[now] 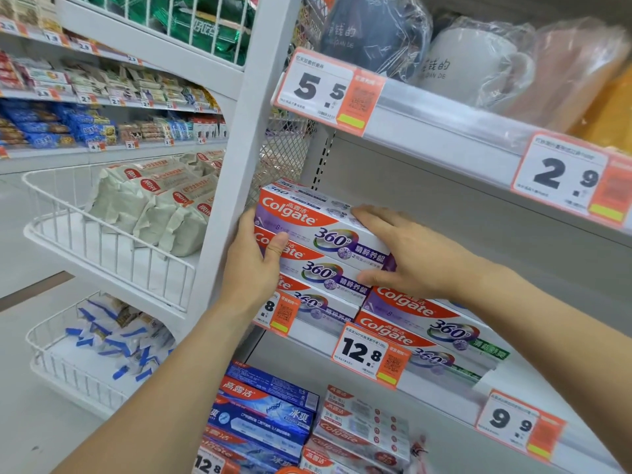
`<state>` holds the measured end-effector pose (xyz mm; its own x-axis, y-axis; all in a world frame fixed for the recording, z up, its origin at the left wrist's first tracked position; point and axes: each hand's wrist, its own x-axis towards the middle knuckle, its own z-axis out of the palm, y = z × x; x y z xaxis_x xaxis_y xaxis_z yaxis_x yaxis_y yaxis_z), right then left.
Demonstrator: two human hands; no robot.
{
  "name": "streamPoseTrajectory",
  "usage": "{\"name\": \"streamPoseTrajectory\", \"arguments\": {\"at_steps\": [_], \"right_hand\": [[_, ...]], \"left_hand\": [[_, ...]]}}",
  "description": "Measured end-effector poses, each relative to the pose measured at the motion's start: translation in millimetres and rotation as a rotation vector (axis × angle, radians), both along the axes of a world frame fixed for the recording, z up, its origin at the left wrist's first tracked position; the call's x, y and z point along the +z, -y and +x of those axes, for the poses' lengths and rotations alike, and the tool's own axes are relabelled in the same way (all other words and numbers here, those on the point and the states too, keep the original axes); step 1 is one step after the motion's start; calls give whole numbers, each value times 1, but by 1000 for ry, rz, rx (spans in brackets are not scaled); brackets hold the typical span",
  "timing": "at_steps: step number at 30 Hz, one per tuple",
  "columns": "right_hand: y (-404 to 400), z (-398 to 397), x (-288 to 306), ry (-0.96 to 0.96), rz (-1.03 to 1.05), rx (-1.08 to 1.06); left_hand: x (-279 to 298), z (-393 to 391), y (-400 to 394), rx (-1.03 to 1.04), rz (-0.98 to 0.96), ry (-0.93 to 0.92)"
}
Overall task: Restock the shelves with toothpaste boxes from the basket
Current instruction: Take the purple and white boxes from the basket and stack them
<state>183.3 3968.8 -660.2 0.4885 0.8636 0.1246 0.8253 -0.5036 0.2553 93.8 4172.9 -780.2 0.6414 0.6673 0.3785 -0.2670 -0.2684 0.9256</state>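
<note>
Both our forearms reach up to the shelf (pixel 318 331). Our left hand (pixel 254 265) grips the left end of the top two boxes (pixel 328 241), thumb across their fronts; our right hand (pixel 407 253) lies with straight fingers over their right end. We judge we are seating them on the stack (pixel 321 302). Next: square them, push back, let go. The basket is out of view.

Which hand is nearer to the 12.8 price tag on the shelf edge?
Right. The right hand rests on the stacked purple Colgate boxes just above the 12.8 price tag. The left hand grips the stack's left end, further from the tag.
</note>
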Motion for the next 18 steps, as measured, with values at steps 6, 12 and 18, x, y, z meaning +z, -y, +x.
{"name": "streamPoseTrajectory", "arguments": {"at_steps": [6, 12, 18], "right_hand": [[0, 3, 2, -8, 21, -11], [16, -5, 4, -7, 112, -67], [71, -18, 13, -52, 193, -222]], "left_hand": [[1, -2, 8, 87, 122, -23], [8, -14, 44, 271, 217, -55], [32, -17, 70, 289, 691, 29]]}}
